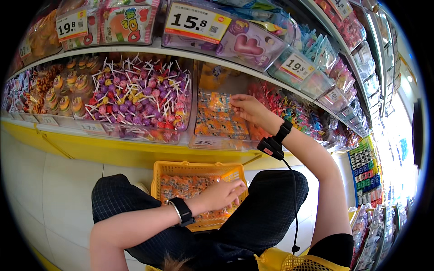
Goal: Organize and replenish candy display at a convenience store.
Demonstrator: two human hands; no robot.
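My right hand is at the lower shelf, its thumb and fingers pinching the right edge of a small clear packet with an orange print. The packet lies over a clear plastic bin of similar orange and blue packets. Over the yellow plastic basket on the floor, between my knees, hovers my left hand, fingers loosely bent, with nothing seen in it. Many orange wrapped packets lie in the basket, partly hidden by my left hand and forearm.
Left of the packet bin, lollipops with white sticks fill a wide bin. Brightly coloured wrapped sweets lie to the right. The upper shelf edge runs just above, with bagged sweets and price tags. A black cable hangs from my right wrist device.
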